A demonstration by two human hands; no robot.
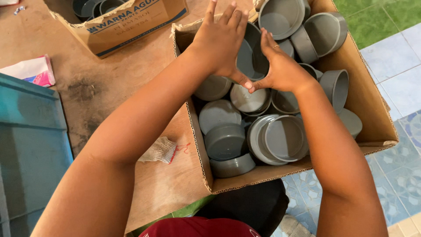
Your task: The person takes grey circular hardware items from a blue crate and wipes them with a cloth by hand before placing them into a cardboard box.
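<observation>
Both hands work over the open carton (372, 109) of grey plastic caps. The left hand (219, 41) lies flat against one side of an upright cap (252, 55), fingers spread; the right hand (280, 66) presses the opposite side, thumbs meeting below it. So the grip is a two-palm clamp on that single cap, held just above the pile at the carton's far middle. Judgement: the cap looks smooth and thin-walled, so even palm pressure should hold better than fingertips, and lifting straight up should avoid snagging neighbours. Loose caps (285, 138) lie mouth-up nearer the person. A second carton (131, 24), a cloth (161, 150) and a wrapper (33, 70) sit on the desk (96, 87).
</observation>
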